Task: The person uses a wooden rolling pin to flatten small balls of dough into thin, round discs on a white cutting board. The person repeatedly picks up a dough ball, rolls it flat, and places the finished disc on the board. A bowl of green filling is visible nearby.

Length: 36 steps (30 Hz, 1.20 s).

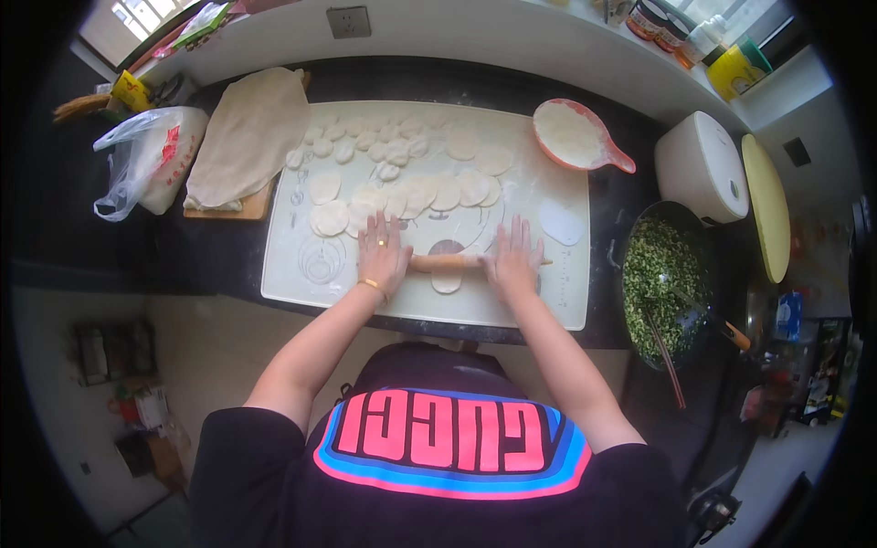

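Note:
A thin wooden rolling pin (448,261) lies across a white pastry mat (301,274). My left hand (382,253) presses flat on its left end and my right hand (513,258) presses flat on its right end, fingers spread. Under the pin lies a small round of dough (447,280). Beyond my hands, several rolled flat dough rounds (448,190) overlap in a row, and several small dough lumps (375,139) sit near the mat's far edge.
A pink scoop of flour (574,135) rests at the mat's far right. A dark bowl of chopped green filling (660,283) with chopsticks stands right. A cloth-covered board (245,137), a plastic bag (146,160) and a white cooker (702,166) flank the mat.

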Tool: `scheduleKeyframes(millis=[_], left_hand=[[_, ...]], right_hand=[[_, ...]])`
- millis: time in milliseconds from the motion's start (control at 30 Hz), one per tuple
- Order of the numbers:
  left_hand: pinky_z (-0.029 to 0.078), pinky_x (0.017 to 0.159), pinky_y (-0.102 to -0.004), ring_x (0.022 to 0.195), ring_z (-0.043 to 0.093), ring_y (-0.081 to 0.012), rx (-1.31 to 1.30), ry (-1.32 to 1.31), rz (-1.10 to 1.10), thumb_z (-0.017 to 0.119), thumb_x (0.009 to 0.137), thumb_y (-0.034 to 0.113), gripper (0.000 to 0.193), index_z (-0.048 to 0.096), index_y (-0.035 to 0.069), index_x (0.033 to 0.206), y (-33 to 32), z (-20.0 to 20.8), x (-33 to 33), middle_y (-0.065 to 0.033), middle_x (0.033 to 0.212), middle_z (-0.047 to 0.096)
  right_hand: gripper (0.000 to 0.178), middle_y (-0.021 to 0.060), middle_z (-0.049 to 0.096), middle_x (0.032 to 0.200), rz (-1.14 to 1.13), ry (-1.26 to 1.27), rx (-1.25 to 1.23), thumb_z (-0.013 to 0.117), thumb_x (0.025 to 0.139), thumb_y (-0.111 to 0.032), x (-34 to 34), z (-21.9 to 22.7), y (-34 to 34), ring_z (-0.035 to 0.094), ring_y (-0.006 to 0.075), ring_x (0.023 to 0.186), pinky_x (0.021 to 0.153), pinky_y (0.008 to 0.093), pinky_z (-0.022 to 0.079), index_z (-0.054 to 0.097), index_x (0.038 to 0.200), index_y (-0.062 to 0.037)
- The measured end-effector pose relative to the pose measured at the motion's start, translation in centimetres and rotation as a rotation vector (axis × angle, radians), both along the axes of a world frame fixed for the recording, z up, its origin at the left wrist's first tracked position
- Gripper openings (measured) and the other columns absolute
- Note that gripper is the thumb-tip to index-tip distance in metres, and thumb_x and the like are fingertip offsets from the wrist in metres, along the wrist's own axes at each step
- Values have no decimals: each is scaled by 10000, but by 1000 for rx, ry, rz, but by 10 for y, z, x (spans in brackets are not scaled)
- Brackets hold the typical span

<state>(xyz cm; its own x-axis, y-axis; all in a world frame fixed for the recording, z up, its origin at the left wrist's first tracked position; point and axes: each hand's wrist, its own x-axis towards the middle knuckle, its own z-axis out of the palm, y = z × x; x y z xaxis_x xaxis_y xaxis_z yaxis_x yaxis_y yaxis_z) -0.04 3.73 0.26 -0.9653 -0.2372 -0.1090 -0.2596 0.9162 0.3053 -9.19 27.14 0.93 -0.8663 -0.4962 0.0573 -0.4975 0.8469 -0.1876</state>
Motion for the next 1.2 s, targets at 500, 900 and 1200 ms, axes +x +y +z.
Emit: scheduleKeyframes(millis=[500,900,1200], left_hand=[[453,790,-386,908,559,-320,433,-140,-119,682,732,153,279,580,42,967,41,19,-32,-144,956,591],[94,1094,-512,1372,113,-373,-121,106,58,511,871,319,682,209,66,1427,14,6,9,-174,1493,137],[68,1085,-549,1370,62,-412,12,-49,-133,493,867,276,735,110,-4,1428,0,4,36,-206,1494,79]], right_hand=[[354,94,389,1379,144,0,-188,708,688,-136,69,12,61,393,270,1233,1002,478,243,583,1018,-114],[559,156,211,1469,41,-77,3,563,832,-373,14,9,17,251,289,1325,1013,518,228,433,1290,-80],[702,186,134,1488,103,-162,99,546,831,-436,58,18,29,106,310,1388,1055,562,123,303,1386,-81]])
